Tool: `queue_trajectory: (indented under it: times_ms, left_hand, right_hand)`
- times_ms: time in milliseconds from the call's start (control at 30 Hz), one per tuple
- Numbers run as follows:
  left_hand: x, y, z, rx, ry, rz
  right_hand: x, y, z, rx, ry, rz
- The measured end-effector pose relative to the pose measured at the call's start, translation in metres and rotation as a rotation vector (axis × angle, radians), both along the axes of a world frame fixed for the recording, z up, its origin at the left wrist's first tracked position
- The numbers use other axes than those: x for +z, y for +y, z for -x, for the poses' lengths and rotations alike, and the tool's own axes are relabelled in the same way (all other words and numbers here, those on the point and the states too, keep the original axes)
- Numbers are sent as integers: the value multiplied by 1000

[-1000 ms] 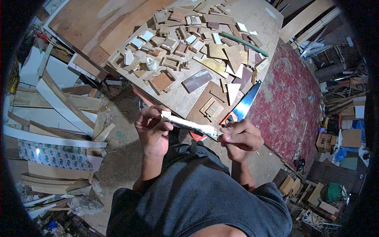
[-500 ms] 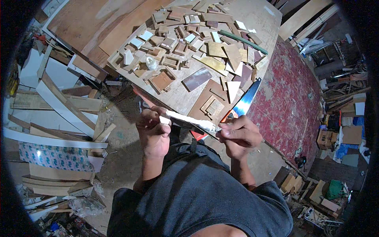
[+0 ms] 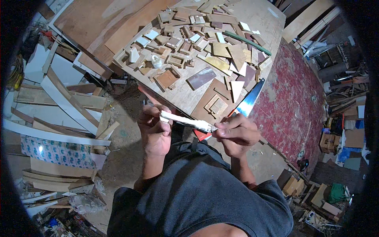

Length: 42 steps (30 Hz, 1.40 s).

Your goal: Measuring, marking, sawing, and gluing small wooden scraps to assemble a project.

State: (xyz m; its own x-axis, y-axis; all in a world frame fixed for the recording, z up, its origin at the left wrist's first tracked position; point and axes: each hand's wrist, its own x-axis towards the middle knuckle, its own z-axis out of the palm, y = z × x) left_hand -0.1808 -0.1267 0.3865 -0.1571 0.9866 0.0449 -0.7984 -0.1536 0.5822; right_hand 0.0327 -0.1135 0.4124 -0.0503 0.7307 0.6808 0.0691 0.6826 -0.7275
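A narrow strip [image 3: 184, 119] with a rough white coating, perhaps glue or filler, spans the gap between my hands in front of the table edge. My left hand [image 3: 154, 130] is closed around its left end, thumb and curled fingers pinching it. At the other end, the thumb and fingers of my right hand [image 3: 239, 134] are pressed together against the whitish tip. Whether those fingers also pinch a small applicator is too small to tell. Just beyond lies a brown board [image 3: 201, 103] bearing a small wooden frame [image 3: 216, 106].
Small wood offcuts and little box-like frames [image 3: 175, 60] crowd the table [image 3: 138, 79]. A white bottle [image 3: 156, 61] stands among them. A handsaw [image 3: 249, 98] lies at the table's right edge. Curved white-edged panels [image 3: 67, 103] are stacked at left; cartons and scrap [image 3: 292, 185] sit at lower right.
My right hand has shifted slightly left, closer to my left hand, still at the strip's end. The strip is a little tilted differently, and the whole view has turned slightly.
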Motion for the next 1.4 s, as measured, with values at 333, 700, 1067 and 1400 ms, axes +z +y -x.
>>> queue_trajectory:
  times_ms: [333,700,1067,1400]
  left_hand:
    - [8,-19,-8,15,-3,20]
    - [15,-34,-19,-39,-7,36]
    - [14,-39,-24,8,83,49]
    - [7,-38,-30,54,68,33]
  right_hand:
    - [3,-23,-3,-70,106,48]
    - [-6,-46,-13,-65,149,74]
    - [-8,-50,-25,-7,50,10]
    - [-2,-44,-28,16,11,-18]
